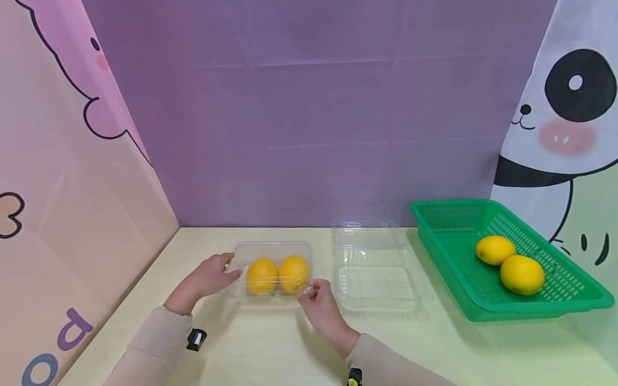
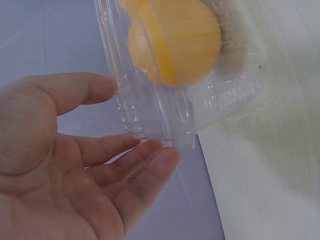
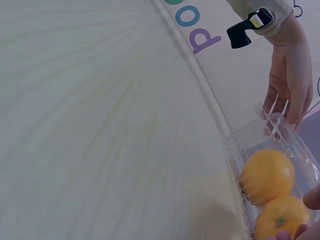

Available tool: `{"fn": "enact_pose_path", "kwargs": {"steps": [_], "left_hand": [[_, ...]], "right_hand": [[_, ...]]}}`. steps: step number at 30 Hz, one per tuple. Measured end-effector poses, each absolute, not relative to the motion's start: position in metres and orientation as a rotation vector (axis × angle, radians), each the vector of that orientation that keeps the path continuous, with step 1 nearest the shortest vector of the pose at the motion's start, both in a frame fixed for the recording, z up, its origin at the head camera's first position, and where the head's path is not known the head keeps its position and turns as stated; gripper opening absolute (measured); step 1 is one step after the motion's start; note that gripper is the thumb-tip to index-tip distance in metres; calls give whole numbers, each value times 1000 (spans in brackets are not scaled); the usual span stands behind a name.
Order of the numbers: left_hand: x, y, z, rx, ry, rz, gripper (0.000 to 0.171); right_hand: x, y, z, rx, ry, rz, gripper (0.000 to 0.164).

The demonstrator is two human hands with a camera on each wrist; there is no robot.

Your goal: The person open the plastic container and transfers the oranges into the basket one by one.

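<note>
A clear plastic clamshell box (image 1: 272,244) stands on the table with two oranges (image 1: 262,276) side by side inside. Its lid is over the fruit. At the left end of the box is my left hand (image 1: 208,274), thumb apart from the fingers. In the left wrist view, the thumb tip and extended fingers (image 2: 127,170) touch the box's corner. My right hand (image 1: 322,310) pinches the front right corner of the box between thumb and fingers. Only fingertips of it (image 3: 313,198) show in the right wrist view, beside the oranges.
A second clear clamshell box (image 1: 376,284) lies unfolded to the right. Further right, a green mesh basket (image 1: 444,265) holds two more yellow-orange fruits (image 1: 522,275). A purple cloth backdrop (image 1: 299,134) rises behind the table (image 1: 251,348), with printed cloths at both sides.
</note>
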State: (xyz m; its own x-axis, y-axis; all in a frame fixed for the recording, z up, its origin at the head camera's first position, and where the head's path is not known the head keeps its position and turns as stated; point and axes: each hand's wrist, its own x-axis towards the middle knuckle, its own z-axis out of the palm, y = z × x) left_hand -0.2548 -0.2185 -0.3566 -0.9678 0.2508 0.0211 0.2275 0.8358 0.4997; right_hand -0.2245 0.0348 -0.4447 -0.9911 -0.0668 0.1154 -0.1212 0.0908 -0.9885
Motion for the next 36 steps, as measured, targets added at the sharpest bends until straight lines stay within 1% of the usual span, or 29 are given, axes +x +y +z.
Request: {"fn": "enact_pose_path", "kwargs": {"steps": [3, 8, 17, 22, 36], "left_hand": [[-256, -219, -357, 386, 2965, 802, 58], [-256, -220, -357, 378, 2962, 805, 59], [-257, -225, -361, 382, 2946, 871, 61], [-258, -229, -365, 391, 2948, 895, 62], [-250, -240, -370, 406, 2995, 955, 52]], "right_hand": [[-225, 34, -444, 203, -2279, 2101, 31], [-225, 35, -442, 212, -2275, 2117, 31], [-225, 36, -440, 176, -2298, 2142, 35], [-225, 35, -438, 125, -2342, 2138, 41], [-224, 36, -437, 150, -2331, 2158, 40]]}}
